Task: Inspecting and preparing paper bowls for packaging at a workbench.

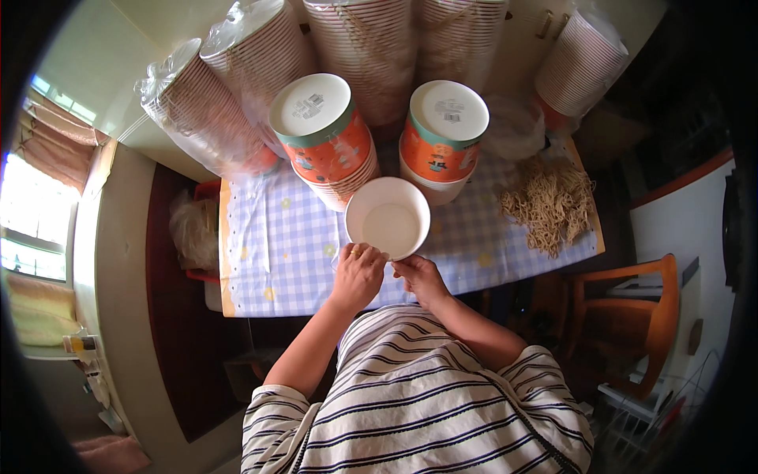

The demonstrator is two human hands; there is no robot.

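Nearest to me is my striped shirt (418, 403), with both bare forearms running up from it to the table's near edge. My left hand (358, 274) is curled, its fingers pinching the near rim of a white paper bowl (388, 219). My right hand (420, 276) sits just beside it, fingertips on the same rim a little to the right, so both hands grip the bowl. I see the bowl open side up, empty and pale inside, held over the near middle of the table (268, 261), which wears a blue and white checked cloth.

Just past the bowl stand two short stacks of orange printed bowls turned upside down, white bottoms facing me: the left stack (324, 134) leans a bit left, the right stack (442, 138) stands close beside the held bowl's far rim. To the right on the cloth lies a heap of pale string-like strands (549, 205), well apart from my hands. Beyond that, long sleeves of stacked bowls in clear plastic (213, 110) lean along the table's far side. A wooden chair (632, 316) stands off to my right, and a bright window (31, 205) is at my far left
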